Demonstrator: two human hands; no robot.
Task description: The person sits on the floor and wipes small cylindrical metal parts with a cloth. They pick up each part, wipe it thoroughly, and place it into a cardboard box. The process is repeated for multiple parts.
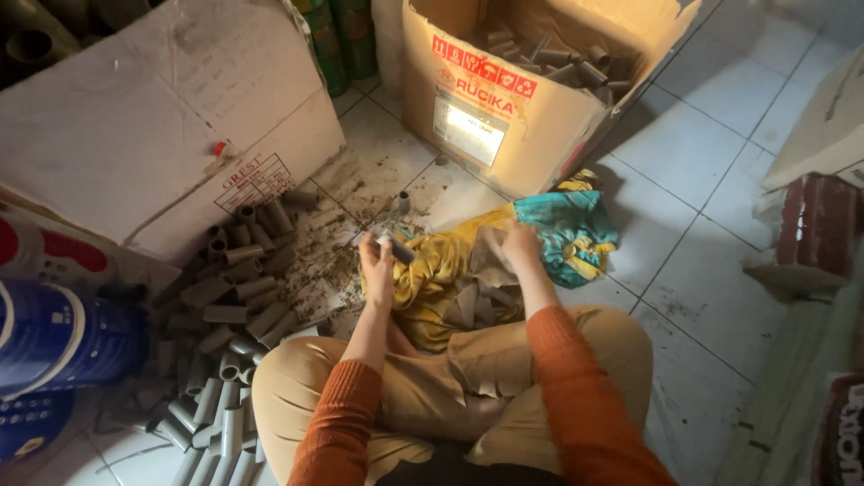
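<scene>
My left hand (378, 270) is closed around a short grey pipe piece (396, 247), holding it up just above the yellow cloth (432, 279) spread in front of my crossed legs. My right hand (520, 245) is curled, fingers together, pressed into that same cloth near its teal patterned end (571, 234); I can't tell whether it grips anything besides fabric. More grey pieces lie in the folds between my hands.

To my left, a heap of pipe pieces (229, 306) covers the tiled floor (702, 207) beside a closed white carton (153, 135). Ahead stands an open brown carton (504, 108) with more of the same pieces inside.

I judge I'm mid-way through one piece, wiping it with the cloth. The next move seems to call for bringing cloth and piece together, turning the piece in my left fingers without dropping it into the folds.
</scene>
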